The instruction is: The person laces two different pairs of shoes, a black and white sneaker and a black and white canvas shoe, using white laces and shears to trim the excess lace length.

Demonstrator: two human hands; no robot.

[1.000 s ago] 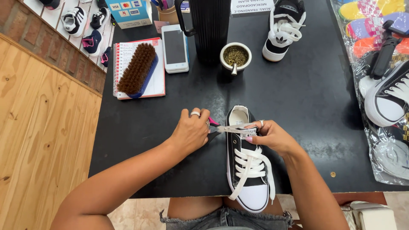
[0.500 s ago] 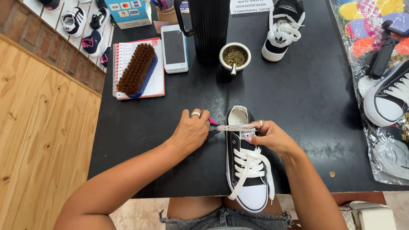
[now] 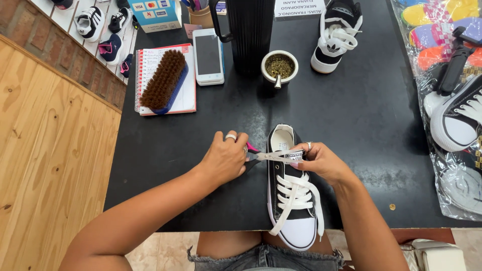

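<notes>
scissors (image 3: 268, 156), pink-handled: gripped in left hand (image 3: 224, 159), blades across tongue of black sneaker (image 3: 292, 188) at near table (image 3: 175, 165) edge. right hand (image 3: 321, 161) pinches tongue label. risk: blades likely nick white laces (image 3: 296, 193) or fingers if label slips.

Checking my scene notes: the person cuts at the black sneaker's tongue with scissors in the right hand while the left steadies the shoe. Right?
Not quite: the head view shows the scissors in the left hand, and the right hand steadies the black sneaker at its tongue.
</notes>
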